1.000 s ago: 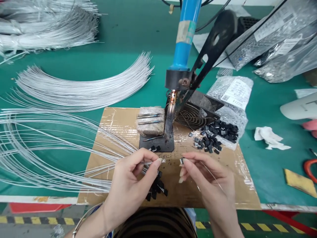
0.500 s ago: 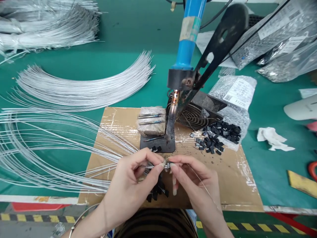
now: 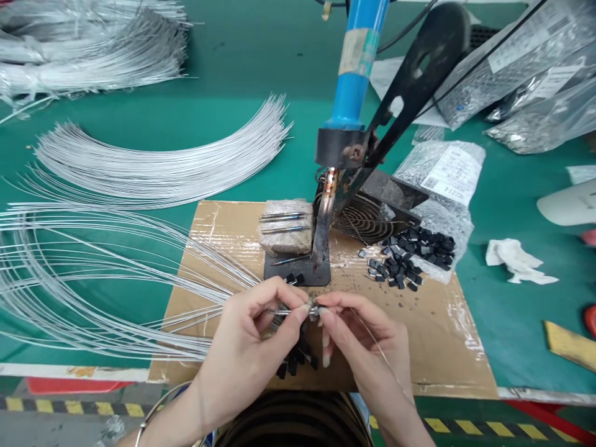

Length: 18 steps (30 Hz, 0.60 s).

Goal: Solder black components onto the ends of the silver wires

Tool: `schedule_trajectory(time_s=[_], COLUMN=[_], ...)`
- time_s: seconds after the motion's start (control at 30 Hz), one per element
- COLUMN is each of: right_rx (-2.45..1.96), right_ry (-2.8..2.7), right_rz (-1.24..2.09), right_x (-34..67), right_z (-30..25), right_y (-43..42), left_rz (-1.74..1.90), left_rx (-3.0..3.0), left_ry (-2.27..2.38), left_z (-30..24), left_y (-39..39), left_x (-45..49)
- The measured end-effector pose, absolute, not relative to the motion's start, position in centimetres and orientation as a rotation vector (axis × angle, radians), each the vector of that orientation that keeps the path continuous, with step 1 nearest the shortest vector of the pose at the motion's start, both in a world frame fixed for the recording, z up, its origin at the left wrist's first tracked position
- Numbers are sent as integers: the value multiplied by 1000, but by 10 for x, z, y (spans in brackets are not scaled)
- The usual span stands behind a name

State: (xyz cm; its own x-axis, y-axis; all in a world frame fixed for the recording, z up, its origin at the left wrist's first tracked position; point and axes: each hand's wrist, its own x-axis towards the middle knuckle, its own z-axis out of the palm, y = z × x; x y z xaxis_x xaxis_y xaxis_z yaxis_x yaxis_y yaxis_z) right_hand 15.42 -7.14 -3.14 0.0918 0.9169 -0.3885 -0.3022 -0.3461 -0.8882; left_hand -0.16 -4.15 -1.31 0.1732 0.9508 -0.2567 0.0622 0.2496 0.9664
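Note:
My left hand (image 3: 256,338) is closed, with thumb and forefinger pinching the end of a thin white cable. My right hand (image 3: 372,344) pinches a small dark-and-silver connector (image 3: 315,311), its tips almost touching those of the left. A fine pale wire (image 3: 376,344) runs from between the right fingers down across the palm. The fingertips hide most of the joint between cable and connector. Long white cables (image 3: 186,279) sweep in from the left and pass behind my left hand. Several black connectors (image 3: 293,363) lie below the hands, on the cable ends.
Just beyond my hands, a blue-handled soldering iron (image 3: 349,93) stands angled on a black bracket (image 3: 414,81). Beside its tip is a wrapped block (image 3: 285,239) with metal rods; behind, a fan (image 3: 363,214). Loose connectors (image 3: 400,261) lie right on the cardboard (image 3: 447,360). A cable bundle (image 3: 162,167) lies left.
The view has shifted very slightly. Both hands keep the same pinch at the same spot, and nothing else has visibly moved.

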Motion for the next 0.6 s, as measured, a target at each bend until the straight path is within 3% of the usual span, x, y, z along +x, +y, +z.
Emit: schedule_trajectory(time_s=[0.6], right_rx=[-1622], right_ry=[-1217], right_rz=[934], right_x=[165], right_z=[-38], right_y=[-76], left_rz=[837], left_rx=[1282], left_ry=[1363], left_z=[-15], left_y=[-26], left_x=[4])
